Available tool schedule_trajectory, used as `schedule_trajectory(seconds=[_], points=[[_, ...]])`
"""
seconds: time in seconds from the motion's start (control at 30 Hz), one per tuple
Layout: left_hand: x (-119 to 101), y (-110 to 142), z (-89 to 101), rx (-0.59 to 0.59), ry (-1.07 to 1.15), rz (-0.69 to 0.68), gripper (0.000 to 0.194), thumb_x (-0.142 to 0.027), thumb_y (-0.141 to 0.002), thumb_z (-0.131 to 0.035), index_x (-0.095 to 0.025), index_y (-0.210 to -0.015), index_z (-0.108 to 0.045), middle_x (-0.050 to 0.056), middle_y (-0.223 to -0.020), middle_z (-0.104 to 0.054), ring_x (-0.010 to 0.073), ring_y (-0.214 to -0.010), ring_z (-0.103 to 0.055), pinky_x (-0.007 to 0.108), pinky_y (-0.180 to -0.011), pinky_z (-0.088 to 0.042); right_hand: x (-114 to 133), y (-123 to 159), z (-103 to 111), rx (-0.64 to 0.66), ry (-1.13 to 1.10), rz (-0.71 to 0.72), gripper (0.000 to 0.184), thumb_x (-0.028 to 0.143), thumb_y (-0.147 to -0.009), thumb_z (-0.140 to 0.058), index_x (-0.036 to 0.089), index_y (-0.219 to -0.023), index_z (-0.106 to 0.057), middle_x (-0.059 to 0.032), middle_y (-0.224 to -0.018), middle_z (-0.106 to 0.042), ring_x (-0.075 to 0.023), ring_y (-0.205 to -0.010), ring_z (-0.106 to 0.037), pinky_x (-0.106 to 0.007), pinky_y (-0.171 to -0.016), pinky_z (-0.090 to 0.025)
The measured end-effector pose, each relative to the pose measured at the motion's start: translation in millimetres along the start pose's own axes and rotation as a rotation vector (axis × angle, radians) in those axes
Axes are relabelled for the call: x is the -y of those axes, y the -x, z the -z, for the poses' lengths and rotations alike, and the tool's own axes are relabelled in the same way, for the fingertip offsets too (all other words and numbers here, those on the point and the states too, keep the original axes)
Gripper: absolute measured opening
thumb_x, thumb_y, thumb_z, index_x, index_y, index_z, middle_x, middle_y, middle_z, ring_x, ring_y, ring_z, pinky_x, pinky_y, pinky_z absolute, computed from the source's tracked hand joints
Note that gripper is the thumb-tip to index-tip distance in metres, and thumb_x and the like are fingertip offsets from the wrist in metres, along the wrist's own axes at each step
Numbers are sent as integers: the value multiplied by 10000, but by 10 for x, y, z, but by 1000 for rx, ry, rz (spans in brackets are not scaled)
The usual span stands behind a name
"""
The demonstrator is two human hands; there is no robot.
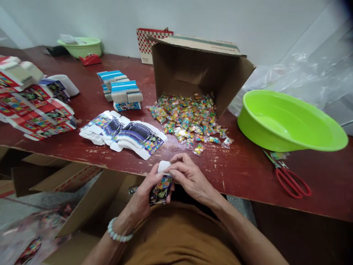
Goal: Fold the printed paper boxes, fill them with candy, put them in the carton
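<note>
Near the table's front edge, my left hand (145, 187) is wrapped round a small dark purple candy box (161, 188) with a bright printed front. Its white top flap (164, 166) stands up. My right hand (188, 176) has its thumb and fingers pinched at that flap. Just beyond my hands lies a fanned stack of flattened purple candy boxes (129, 134). To its right, a heap of small clear packets of colourful candy (190, 117) spills out of a cardboard carton (180, 70) lying on its side.
Bundled red cartons (41, 106) stand at left, blue-topped bundles (125, 92) behind the stack. A tilted green basin (292, 121) and red-handled scissors (292, 182) are at right. At the back are another green basin (82, 48), a red tape dispenser (90, 59) and a checked bag (146, 46).
</note>
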State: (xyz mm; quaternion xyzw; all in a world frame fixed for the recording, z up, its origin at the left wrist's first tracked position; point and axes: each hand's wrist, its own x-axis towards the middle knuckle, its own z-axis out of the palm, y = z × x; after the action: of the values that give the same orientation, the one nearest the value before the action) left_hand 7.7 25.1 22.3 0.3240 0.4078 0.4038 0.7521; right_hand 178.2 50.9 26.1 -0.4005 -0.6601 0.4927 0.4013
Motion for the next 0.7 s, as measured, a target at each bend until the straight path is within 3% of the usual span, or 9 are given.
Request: schedule_trajectory(seconds=[0.07,0.17,0.23,0.3,0.37,0.47,0.53,0.63,0.7], points=[[0,-11,-5,-16,60,38,439,-552,-848,-558,-168,-1058,-529,49,-686,-692,175,-504,-632,269,-486,-494,-58,-5,-16,-58,-208,-147,234,390,-889,-638,221,-1051,-652,-39,-994,-581,-143,-846,-597,-297,-783,-512],[48,-31,-19,-19,5,-23,427,-518,-861,-576,-176,-1111,-525,37,-663,-690,174,-507,-623,255,-459,-494,-125,-15,-39,25,-345,-265,433,402,-814,-728,229,-1183,-582,-5,-894,-621,-119,-689,-591,-263,-663,-521],[86,-41,-28,-50,-51,-97,426,-481,-850,-622,-201,-1149,-502,6,-648,-677,167,-513,-617,236,-441,-489,-130,-18,-46,40,-253,-158,285,382,-827,-716,215,-1050,-655,-23,-905,-649,-127,-697,-614,-274,-680,-533],[100,-45,-31,-77,-46,-97,444,-472,-845,-647,-220,-1169,-476,-10,-646,-674,165,-509,-623,228,-436,-490,-111,-9,-41,-35,-73,37,144,345,-866,-674,204,-881,-700,-49,-911,-676,-154,-776,-649,-296,-746,-538],[81,-44,-25,-36,41,-8,496,-527,-864,-607,-231,-1226,-443,1,-663,-688,181,-489,-642,247,-430,-498,-83,13,-26,-61,82,199,156,308,-908,-624,205,-837,-717,-64,-897,-703,-170,-830,-664,-303,-789,-532],[24,-42,-14,47,178,138,605,-634,-903,-460,-235,-1349,-377,32,-666,-701,221,-448,-661,298,-419,-515,-52,46,-15,37,135,250,210,309,-956,-556,211,-891,-730,-64,-899,-731,-174,-859,-676,-309,-818,-531],[4,-47,-14,35,203,162,614,-627,-927,-408,-229,-1392,-370,40,-658,-701,227,-443,-666,300,-417,-518,-48,46,-32,46,74,146,210,327,-939,-577,203,-863,-729,-53,-869,-728,-164,-797,-677,-303,-780,-539],[24,-62,-22,-26,162,120,615,-605,-939,-410,-206,-1407,-418,42,-653,-703,202,-438,-655,266,-417,-500,-62,0,-88,13,-167,-148,170,335,-838,-682,172,-793,-700,-15,-716,-694,-116,-546,-615,-254,-570,-518],[55,-69,-21,-37,135,83,667,-644,-925,-405,-175,-1395,-464,50,-649,-706,188,-440,-648,249,-421,-489,-68,-41,-124,21,-341,-263,194,338,-783,-720,156,-750,-662,-17,-738,-711,-89,-457,-575,-227,-476,-482]])
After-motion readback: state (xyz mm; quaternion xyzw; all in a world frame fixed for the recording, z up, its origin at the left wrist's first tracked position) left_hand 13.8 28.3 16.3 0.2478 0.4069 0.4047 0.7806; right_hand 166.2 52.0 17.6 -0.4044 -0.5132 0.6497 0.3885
